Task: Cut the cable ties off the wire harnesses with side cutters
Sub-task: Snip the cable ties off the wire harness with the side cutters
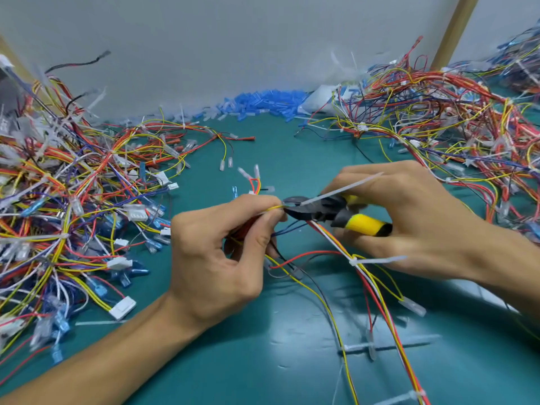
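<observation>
My left hand [222, 252] pinches a wire harness [377, 290] of yellow, red, white and black wires above the teal mat. My right hand [409, 217] grips yellow-and-black side cutters [336, 213]. Their black jaws meet the bundle right beside my left fingertips, at a white cable tie [344, 190] whose tail sticks up and to the right. A second white cable tie [377, 261] wraps the same harness lower down, below my right hand. More ties sit on the trailing wires near the bottom edge.
A big tangle of harnesses [64, 206] covers the left of the teal mat [233, 361]. Another pile [455, 124] fills the right back. Blue terminal sleeves [263, 102] lie heaped along the grey wall. A cut tie [99, 323] lies by my left forearm.
</observation>
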Motion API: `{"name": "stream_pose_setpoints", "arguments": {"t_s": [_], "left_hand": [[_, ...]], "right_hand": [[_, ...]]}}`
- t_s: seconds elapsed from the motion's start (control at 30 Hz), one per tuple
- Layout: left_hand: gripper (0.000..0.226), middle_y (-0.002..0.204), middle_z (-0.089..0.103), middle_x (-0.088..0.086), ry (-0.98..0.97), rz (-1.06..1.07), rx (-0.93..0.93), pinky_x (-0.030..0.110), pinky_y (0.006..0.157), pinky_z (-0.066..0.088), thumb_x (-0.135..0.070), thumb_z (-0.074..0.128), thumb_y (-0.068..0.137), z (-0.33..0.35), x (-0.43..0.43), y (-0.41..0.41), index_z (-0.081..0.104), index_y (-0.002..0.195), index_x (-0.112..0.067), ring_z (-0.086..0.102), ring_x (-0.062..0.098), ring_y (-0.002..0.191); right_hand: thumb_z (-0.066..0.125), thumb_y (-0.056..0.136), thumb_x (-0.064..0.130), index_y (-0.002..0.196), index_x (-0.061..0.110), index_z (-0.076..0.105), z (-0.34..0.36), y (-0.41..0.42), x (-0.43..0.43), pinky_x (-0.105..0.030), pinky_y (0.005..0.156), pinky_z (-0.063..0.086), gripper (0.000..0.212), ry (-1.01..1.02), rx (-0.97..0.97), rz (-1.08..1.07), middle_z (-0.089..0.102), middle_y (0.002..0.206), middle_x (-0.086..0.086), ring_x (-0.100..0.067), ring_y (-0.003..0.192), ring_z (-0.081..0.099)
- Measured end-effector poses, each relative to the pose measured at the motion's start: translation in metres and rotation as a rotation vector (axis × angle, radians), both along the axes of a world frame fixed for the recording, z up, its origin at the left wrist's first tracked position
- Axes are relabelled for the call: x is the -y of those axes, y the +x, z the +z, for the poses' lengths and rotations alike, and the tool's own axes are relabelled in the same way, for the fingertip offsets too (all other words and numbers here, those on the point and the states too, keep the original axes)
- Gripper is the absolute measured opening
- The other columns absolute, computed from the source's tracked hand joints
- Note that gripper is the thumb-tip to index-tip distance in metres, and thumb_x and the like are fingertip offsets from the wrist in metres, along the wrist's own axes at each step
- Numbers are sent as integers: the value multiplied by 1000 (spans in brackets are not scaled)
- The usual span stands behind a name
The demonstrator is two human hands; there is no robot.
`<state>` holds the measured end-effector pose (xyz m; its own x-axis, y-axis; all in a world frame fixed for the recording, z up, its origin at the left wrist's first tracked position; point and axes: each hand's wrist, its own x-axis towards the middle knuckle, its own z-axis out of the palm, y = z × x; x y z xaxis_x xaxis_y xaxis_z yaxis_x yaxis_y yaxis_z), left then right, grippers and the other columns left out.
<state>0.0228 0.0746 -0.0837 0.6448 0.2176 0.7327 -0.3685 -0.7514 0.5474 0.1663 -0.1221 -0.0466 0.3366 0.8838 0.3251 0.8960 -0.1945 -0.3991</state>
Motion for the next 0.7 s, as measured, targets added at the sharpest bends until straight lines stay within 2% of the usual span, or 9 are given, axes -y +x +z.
{"name": "stream_pose_setpoints", "arguments": {"t_s": [0.03,0.1,0.17,0.27,0.3,0.37,0.47,0.57,0.7], "left_hand": [[17,67,67,-7,-5,-1,-6,29,55,51,-14,61,99,0,0,0,75,92,-8,67,10,57],[19,68,67,-7,-9,0,-15,32,54,51,-16,60,100,0,0,1,75,92,-7,67,13,58],[20,66,66,-5,-5,-2,-13,32,53,51,-17,60,100,1,1,1,75,91,-7,66,14,56],[21,62,64,-4,-16,-11,-17,33,52,49,-16,59,100,1,1,1,75,89,-7,64,14,53],[21,62,64,-4,-18,-11,-16,33,51,49,-16,59,99,1,0,1,75,88,-8,64,15,53],[20,63,65,-3,-13,-10,-11,33,51,50,-16,59,99,1,0,1,74,89,-9,65,15,54],[18,63,65,-2,-15,-17,-5,33,51,50,-15,60,100,0,0,1,74,90,-10,66,15,54],[19,64,65,-2,2,-19,2,33,52,50,-15,60,100,-2,0,1,74,90,-8,65,16,54],[20,63,65,-1,7,-16,-2,35,50,49,-16,60,100,-1,0,1,74,90,-7,65,20,53]], "right_hand": [[71,85,24,94,20,74,1,2,0,-44,65,50,10,-7,5,-5,63,82,5,-23,73,57],[68,82,27,84,16,72,2,4,2,-46,57,47,11,-21,26,-39,57,70,-3,-28,65,48],[67,79,26,77,17,66,2,2,3,-47,53,44,9,-17,14,-49,52,64,-2,-28,61,42],[68,79,24,86,22,71,4,-2,1,-44,61,49,8,-26,9,-38,60,74,7,-23,67,55],[68,78,23,81,21,69,3,0,1,-45,58,47,4,-42,20,-44,58,69,2,-27,64,52],[70,76,21,70,18,59,3,2,2,-47,50,41,12,-37,43,-61,47,59,-4,-31,58,41],[66,74,24,78,20,69,4,1,4,-44,53,45,6,-49,79,-74,57,65,0,-30,61,50],[61,66,25,71,20,64,7,1,3,-45,48,40,7,-56,64,-69,46,57,-7,-32,57,39],[63,70,27,78,21,69,11,1,5,-44,54,45,12,-92,111,-71,57,65,-3,-32,63,50]]}}
